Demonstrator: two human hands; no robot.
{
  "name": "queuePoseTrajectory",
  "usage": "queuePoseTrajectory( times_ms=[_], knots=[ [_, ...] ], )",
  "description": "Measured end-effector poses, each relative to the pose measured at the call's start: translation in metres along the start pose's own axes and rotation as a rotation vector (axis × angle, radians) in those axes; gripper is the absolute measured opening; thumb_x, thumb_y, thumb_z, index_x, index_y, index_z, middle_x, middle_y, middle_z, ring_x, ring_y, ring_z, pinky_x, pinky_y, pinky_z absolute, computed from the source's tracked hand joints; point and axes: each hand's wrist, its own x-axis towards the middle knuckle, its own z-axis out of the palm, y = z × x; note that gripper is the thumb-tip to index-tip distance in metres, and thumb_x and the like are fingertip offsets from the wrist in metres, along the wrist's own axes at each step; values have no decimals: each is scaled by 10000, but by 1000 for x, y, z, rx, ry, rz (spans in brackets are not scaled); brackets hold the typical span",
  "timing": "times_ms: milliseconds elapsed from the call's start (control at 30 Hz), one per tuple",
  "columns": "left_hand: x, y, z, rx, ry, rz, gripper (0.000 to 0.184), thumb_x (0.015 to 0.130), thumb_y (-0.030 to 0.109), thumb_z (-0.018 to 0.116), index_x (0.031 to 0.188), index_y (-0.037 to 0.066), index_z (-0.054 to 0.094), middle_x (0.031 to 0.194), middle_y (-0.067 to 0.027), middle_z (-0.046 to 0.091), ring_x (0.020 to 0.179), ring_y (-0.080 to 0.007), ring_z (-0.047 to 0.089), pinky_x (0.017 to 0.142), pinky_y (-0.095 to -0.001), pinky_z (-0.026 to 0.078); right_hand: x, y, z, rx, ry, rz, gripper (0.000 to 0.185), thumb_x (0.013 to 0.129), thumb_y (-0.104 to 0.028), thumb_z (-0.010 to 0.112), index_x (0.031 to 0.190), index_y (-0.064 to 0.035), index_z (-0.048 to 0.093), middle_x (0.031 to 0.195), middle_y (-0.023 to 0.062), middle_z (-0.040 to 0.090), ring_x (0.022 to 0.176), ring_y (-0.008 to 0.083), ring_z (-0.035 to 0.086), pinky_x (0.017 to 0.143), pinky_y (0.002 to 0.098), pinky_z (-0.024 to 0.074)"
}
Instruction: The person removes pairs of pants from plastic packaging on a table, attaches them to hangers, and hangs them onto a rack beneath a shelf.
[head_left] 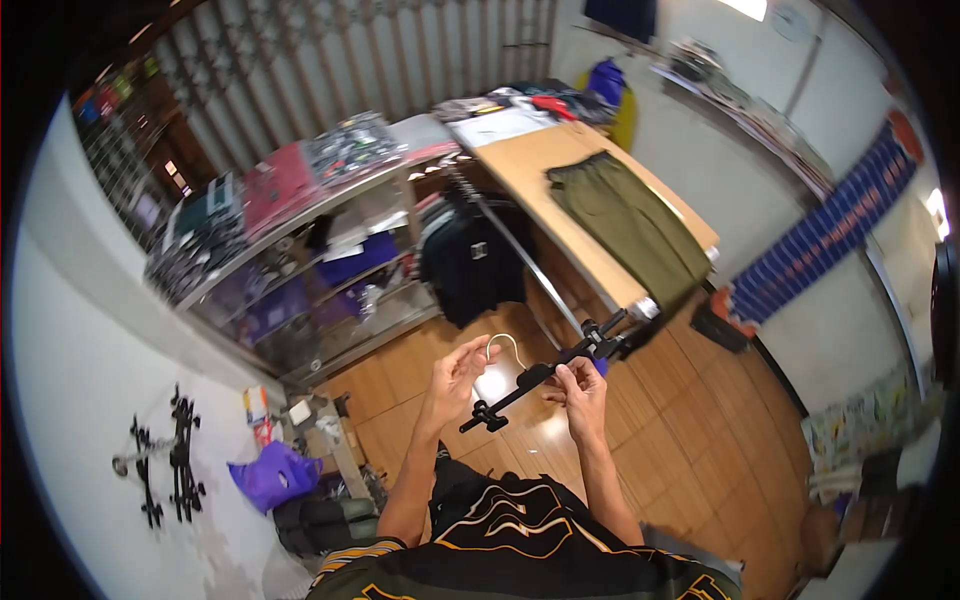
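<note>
A black clip hanger with a pale wire hook is held in front of my body, its bar slanting up to the right. Fingertips of my left hand are closed at the end of the hook. My right hand pinches the bar near its middle, between the hook and the far clip. Nothing hangs from the clips. Past the hanger, olive trousers lie on a wooden table, one end hanging over its near edge.
A metal rail with dark shirts stands left of the table. Farther left is a glass cabinet with packaged clothes on top. More clip hangers hang on the left wall above a purple bag. Tiled floor lies below.
</note>
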Motion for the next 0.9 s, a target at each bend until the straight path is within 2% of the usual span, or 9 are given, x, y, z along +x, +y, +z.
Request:
queuePoseTrajectory(
  times_ms=[100, 333, 467, 667, 900],
  knots=[
    [34, -4, 63, -106, -216, -105, 428, 1049, 235, 551, 1349, -70, 549, 1186, -138, 701, 1057, -193, 688, 919, -303, 533, -9, -17, -51, 18, 102, -25, 116, 966, -118, 646, 926, -32, 578, 838, 42, 621, 780, 165, 682, 622, 308, 621],
    [90, -23, 178, -199, -483, -197, 362, 1054, 184, 532, 1286, -88, 589, 1150, -166, 710, 1016, -200, 702, 880, -284, 557, -9, -39, -143, 137, 359, -68, 121, 979, -120, 628, 921, -32, 569, 834, 77, 672, 727, 162, 685, 612, 294, 603],
    [129, -39, 233, -193, -569, -214, 376, 1052, 194, 535, 1272, -107, 586, 1146, -184, 705, 996, -220, 709, 881, -312, 579, 11, -58, -184, 172, 462, -96, 125, 983, -126, 624, 925, -30, 567, 837, 100, 688, 709, 168, 689, 611, 292, 597],
    [205, -60, 307, -224, -621, -262, 379, 1053, 206, 531, 1288, -83, 598, 1166, -166, 708, 1017, -192, 702, 885, -287, 562, 71, -89, -241, 134, 549, -154, 94, 979, -103, 621, 949, -24, 578, 855, 99, 688, 744, 170, 696, 612, 290, 598],
    [282, -72, 349, -254, -581, -261, 398, 1053, 244, 539, 1289, -70, 604, 1172, -165, 707, 1035, -209, 703, 881, -297, 558, 157, -122, -285, 71, 518, -123, 84, 974, -97, 621, 956, -25, 581, 865, 100, 688, 745, 177, 693, 622, 294, 599]
  ],
)
